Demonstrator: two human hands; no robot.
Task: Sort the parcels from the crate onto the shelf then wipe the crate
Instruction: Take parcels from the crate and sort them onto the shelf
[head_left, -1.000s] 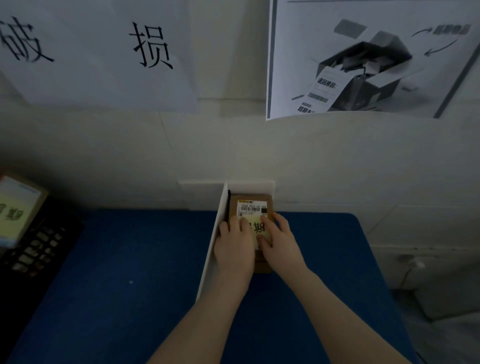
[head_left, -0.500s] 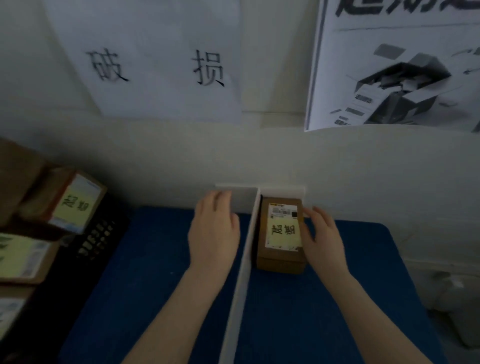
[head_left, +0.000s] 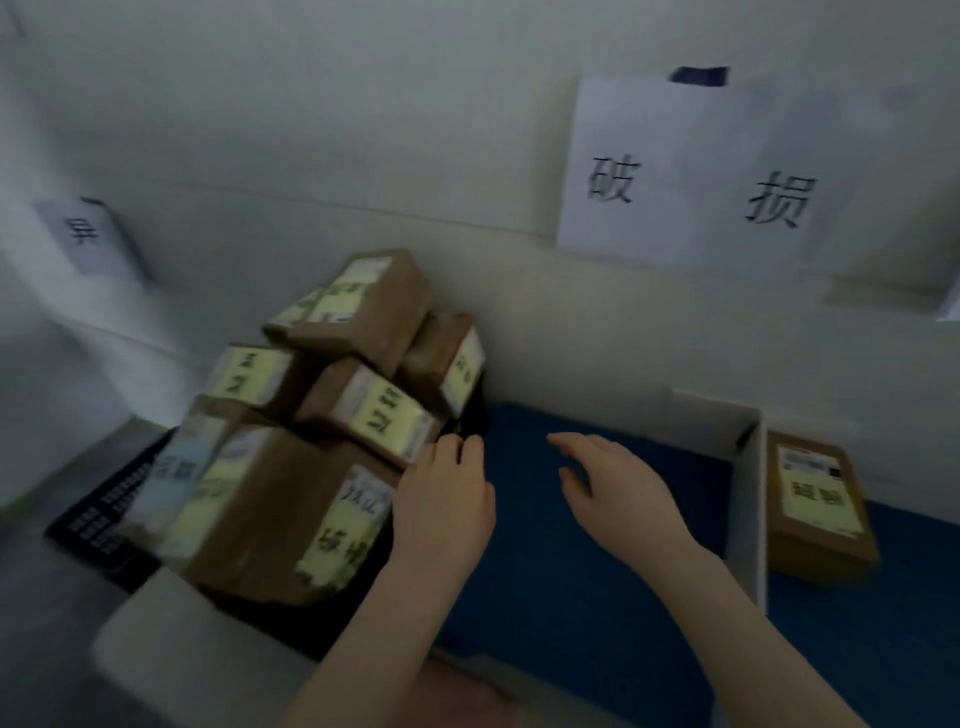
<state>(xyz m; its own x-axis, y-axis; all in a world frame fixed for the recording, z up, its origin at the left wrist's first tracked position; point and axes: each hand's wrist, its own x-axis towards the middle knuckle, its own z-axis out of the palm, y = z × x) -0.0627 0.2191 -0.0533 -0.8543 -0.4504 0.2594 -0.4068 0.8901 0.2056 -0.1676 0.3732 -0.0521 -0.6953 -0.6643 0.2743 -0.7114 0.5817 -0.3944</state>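
A black crate (head_left: 98, 525) at the left holds a heap of several brown cardboard parcels with yellow labels. My left hand (head_left: 441, 504) reaches to the heap, its fingertips at the corner of a mid-level parcel (head_left: 371, 410), above a large parcel (head_left: 291, 509); it holds nothing. My right hand (head_left: 618, 488) hovers over the blue shelf surface (head_left: 571, 587) with fingers loosely spread and empty. One parcel (head_left: 815, 509) lies on the blue surface to the right of a white divider (head_left: 748, 499).
A paper sign (head_left: 696, 176) with two black characters hangs on the white wall above the blue compartment. Another small sign (head_left: 83, 234) hangs at the far left. A pale surface (head_left: 171, 649) lies in front of the crate.
Both hands have left the parcel beside the white divider and moved left. The view swung left, bringing the crate's heap into sight. My left hand now reaches the heap.
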